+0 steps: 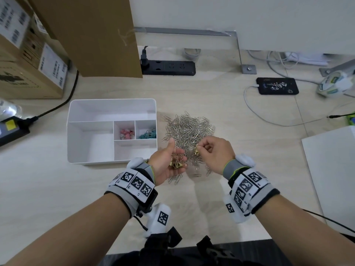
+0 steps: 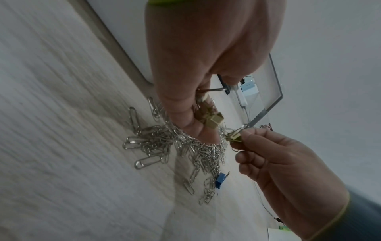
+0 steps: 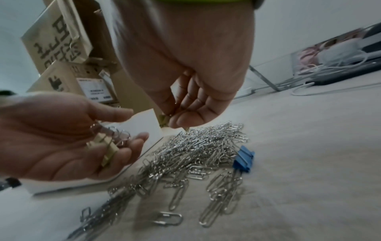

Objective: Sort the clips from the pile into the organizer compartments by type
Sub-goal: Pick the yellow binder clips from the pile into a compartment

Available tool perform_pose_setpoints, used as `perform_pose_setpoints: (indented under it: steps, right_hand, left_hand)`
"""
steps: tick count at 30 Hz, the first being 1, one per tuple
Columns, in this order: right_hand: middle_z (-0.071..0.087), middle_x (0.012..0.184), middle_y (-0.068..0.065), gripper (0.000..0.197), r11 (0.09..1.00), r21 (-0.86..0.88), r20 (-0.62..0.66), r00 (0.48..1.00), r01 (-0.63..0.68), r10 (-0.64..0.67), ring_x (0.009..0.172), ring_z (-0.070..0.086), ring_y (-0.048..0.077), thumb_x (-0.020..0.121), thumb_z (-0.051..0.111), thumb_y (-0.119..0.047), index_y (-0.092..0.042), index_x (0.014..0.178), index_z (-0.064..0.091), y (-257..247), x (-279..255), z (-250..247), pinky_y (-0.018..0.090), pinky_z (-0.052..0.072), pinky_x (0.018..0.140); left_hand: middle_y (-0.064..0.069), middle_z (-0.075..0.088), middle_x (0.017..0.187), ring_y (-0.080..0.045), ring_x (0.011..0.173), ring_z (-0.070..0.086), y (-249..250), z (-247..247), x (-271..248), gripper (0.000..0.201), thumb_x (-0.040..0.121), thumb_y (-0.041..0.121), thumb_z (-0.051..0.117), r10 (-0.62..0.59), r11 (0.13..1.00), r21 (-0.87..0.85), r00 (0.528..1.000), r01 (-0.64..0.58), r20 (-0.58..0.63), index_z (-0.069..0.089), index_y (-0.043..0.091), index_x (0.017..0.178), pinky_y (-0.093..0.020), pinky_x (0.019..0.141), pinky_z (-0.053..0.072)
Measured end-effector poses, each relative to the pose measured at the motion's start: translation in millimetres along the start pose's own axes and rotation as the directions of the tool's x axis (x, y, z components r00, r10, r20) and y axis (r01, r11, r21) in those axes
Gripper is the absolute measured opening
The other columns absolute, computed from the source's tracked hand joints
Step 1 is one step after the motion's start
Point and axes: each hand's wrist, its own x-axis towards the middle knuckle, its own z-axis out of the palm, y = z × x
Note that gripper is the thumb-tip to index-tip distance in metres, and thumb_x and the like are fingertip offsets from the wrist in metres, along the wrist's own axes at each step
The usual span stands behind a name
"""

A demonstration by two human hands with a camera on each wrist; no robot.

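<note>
A pile of silver paper clips [image 1: 189, 129] lies right of the white organizer [image 1: 90, 104]. Its small back compartments hold pink clips [image 1: 125, 134] and teal clips [image 1: 148, 134]. My left hand [image 1: 165, 162] is cupped palm-up over the pile's near edge, holding a few gold binder clips [image 1: 175, 164] that also show as gold binder clips [image 3: 105, 146]. My right hand [image 1: 208, 150] pinches one gold binder clip [image 1: 196, 151] just right of the left palm; it is the same gold binder clip [image 2: 234, 137]. A blue binder clip [image 3: 243, 160] lies in the pile.
Cardboard boxes [image 1: 28, 54] stand at the back left beside a black power strip [image 1: 169, 67]. A charging phone [image 1: 277, 86] with its white cable lies at the back right. A white sheet [image 1: 334, 169] sits at the right edge. A black adapter [image 1: 11, 129] is left.
</note>
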Motion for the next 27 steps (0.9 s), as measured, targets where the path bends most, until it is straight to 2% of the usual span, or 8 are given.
perform_pose_setpoints:
  steps: [4, 8, 10, 12, 14, 17, 22, 27]
  right_hand:
    - [0.061, 0.063, -0.004, 0.014, 0.987, 0.156, -0.011, 0.999, 0.045, -0.044, 0.056, 0.049, 0.008, 0.081, 0.069, -0.013, -0.021, 0.069, 0.066, -4, -9, -8, 0.025, 0.048, 0.059]
    - [0.058, 0.055, -0.014, 0.008, 0.978, 0.136, 0.034, 0.986, 0.159, -0.165, 0.049, 0.048, 0.001, 0.079, 0.07, -0.017, -0.021, 0.072, 0.067, -18, -24, 5, 0.021, 0.045, 0.054]
    - [0.055, 0.052, -0.018, 0.004, 0.966, 0.053, 0.068, 0.965, 0.252, -0.255, 0.049, 0.048, -0.001, 0.078, 0.07, -0.02, -0.022, 0.076, 0.067, -25, -33, 13, 0.016, 0.039, 0.054]
    - [0.057, 0.057, -0.014, 0.004, 0.948, 0.0, 0.105, 0.943, 0.318, -0.316, 0.051, 0.048, -0.002, 0.079, 0.069, -0.023, -0.024, 0.082, 0.066, -32, -38, 16, 0.019, 0.041, 0.056]
    - [0.058, 0.062, -0.013, 0.008, 0.953, 0.023, 0.093, 0.949, 0.302, -0.302, 0.053, 0.05, -0.001, 0.081, 0.068, -0.024, -0.026, 0.089, 0.066, -36, -38, 14, 0.022, 0.044, 0.059]
    - [0.059, 0.061, -0.014, 0.01, 0.97, 0.08, -0.047, 0.973, 0.229, -0.226, 0.052, 0.052, 0.001, 0.084, 0.067, -0.025, -0.03, 0.093, 0.067, -34, -32, 8, 0.024, 0.047, 0.061]
    - [0.056, 0.06, -0.013, 0.008, 0.972, 0.128, -0.132, 0.974, 0.199, -0.182, 0.054, 0.05, 0.004, 0.086, 0.064, -0.026, -0.033, 0.091, 0.066, -32, -21, -1, 0.037, 0.052, 0.063]
    - [0.058, 0.062, -0.01, 0.008, 0.969, 0.145, -0.112, 0.976, 0.201, -0.186, 0.055, 0.052, 0.007, 0.087, 0.063, -0.027, -0.034, 0.091, 0.064, -48, -13, 5, 0.036, 0.052, 0.065]
  left_hand:
    - [-0.014, 0.065, 0.089, -0.024, 0.067, 0.062, 1, 2, 0, 0.056, 0.098, 0.056, 0.039, -0.007, 1.0, -0.003, 1.0, 0.007, -0.001, 0.063, 0.006, 0.103, -0.034, 0.063, 0.057]
    - [-0.013, 0.067, 0.09, -0.022, 0.072, 0.064, 2, 8, -2, 0.059, 0.096, 0.061, 0.036, -0.032, 0.999, -0.028, 0.997, 0.034, 0.064, 0.064, 0.009, 0.101, -0.033, 0.062, 0.057]
    - [-0.009, 0.068, 0.077, -0.018, 0.064, 0.065, 2, 10, -4, 0.06, 0.097, 0.061, 0.032, -0.048, 0.997, -0.049, 0.993, 0.054, 0.109, 0.064, 0.011, 0.087, -0.029, 0.054, 0.054]
    - [-0.006, 0.065, 0.063, -0.015, 0.053, 0.065, 1, 12, -6, 0.059, 0.098, 0.059, 0.032, -0.071, 0.994, -0.069, 0.99, 0.079, 0.124, 0.059, 0.012, 0.076, -0.025, 0.049, 0.048]
    - [-0.004, 0.066, 0.062, -0.014, 0.051, 0.066, 2, 12, -6, 0.054, 0.101, 0.053, 0.035, -0.08, 0.989, -0.112, 0.99, 0.093, 0.116, 0.06, 0.011, 0.079, -0.023, 0.044, 0.05]
    - [-0.005, 0.068, 0.069, -0.015, 0.051, 0.066, 8, 9, -9, 0.051, 0.101, 0.052, 0.04, -0.112, 0.977, -0.167, 0.986, 0.133, 0.126, 0.064, 0.008, 0.09, -0.021, 0.041, 0.052]
    - [-0.007, 0.06, 0.07, -0.018, 0.055, 0.062, 23, -1, -16, 0.042, 0.099, 0.047, 0.048, -0.102, 0.975, -0.184, 0.989, 0.121, 0.108, 0.06, 0.009, 0.084, -0.02, 0.039, 0.05]
    - [-0.003, 0.059, 0.074, -0.012, 0.054, 0.057, 54, -23, -26, 0.026, 0.099, 0.035, 0.054, 0.004, 1.0, 0.004, 1.0, -0.004, 0.01, 0.061, 0.013, 0.088, -0.014, 0.032, 0.036]
